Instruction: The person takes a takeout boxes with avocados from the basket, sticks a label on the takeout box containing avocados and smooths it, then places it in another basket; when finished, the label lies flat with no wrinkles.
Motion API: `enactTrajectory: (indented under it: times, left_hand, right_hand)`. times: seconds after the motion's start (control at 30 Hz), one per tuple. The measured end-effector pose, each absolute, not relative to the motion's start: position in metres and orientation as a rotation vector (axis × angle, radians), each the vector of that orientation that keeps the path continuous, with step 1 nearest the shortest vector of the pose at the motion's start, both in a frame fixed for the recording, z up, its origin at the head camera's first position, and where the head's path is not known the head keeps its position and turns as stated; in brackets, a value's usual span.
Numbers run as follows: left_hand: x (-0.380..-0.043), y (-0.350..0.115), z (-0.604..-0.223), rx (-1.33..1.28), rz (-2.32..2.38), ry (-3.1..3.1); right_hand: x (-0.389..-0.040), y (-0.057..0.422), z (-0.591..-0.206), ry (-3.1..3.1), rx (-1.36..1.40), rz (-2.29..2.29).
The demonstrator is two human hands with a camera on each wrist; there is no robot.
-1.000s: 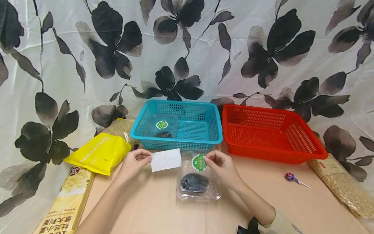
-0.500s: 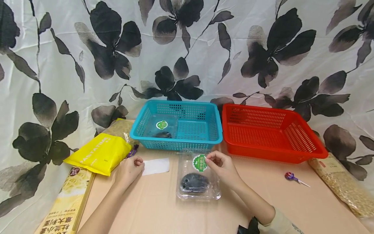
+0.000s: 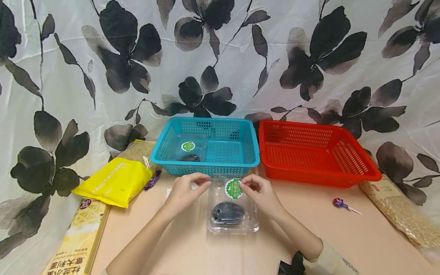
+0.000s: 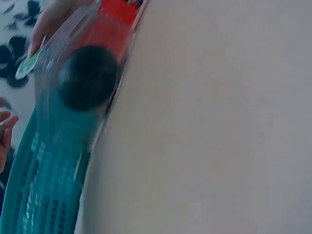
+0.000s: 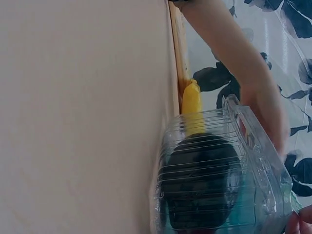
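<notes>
A clear plastic clamshell box [image 3: 252, 225] sits on the table in the head view, with a dark rounded object [image 3: 228, 213] inside. On its lid is a round green-and-white sticker [image 3: 233, 188]. The thumb and index finger of my right hand [image 3: 262, 194] pinch the sticker's right edge; in the left wrist view the sticker [image 4: 30, 64] stands out from the lid. Beside the box's upper left corner is my left hand [image 3: 185, 191], thumb and index finger apart with nothing between them. A white paper slip [image 3: 168, 192] lies mostly hidden behind that hand.
Behind the box stand a blue basket [image 3: 206, 168], holding a similar stickered box [image 3: 175, 147], and a red basket [image 3: 316, 177]. Left are a yellow pasta bag [image 3: 115, 181], a purple-wrapped candy [image 3: 152, 181] and a noodle box [image 3: 77, 236]. Right are a lollipop [image 3: 338, 203] and a grain bag [image 3: 398, 214].
My left hand has put the white paper slip down on the table, let go of it, and moved right to the box. My right hand stays at the sticker.
</notes>
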State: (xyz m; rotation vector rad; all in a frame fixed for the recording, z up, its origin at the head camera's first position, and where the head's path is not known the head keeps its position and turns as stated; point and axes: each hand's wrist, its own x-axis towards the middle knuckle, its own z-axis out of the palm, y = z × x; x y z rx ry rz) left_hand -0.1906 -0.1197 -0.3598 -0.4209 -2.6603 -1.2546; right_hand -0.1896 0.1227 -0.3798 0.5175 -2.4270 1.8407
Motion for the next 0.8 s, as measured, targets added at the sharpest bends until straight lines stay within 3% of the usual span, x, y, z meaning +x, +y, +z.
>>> enactTrajectory:
  times: [0.23,0.5,0.8]
  left_hand:
    - [-0.194,-0.078,-0.35,-0.587,-1.407,-2.67]
    - [-0.193,-0.072,-0.358,-0.564,-1.471,-2.711]
    - [-0.196,-0.076,-0.361,-0.543,-1.188,-2.793]
  right_hand:
    - [-0.189,0.121,-0.372,-2.479,0.463,1.814]
    - [-0.173,0.115,-0.353,-2.537,0.473,1.631]
    - [-0.186,0.118,-0.381,-2.564,0.486,1.439]
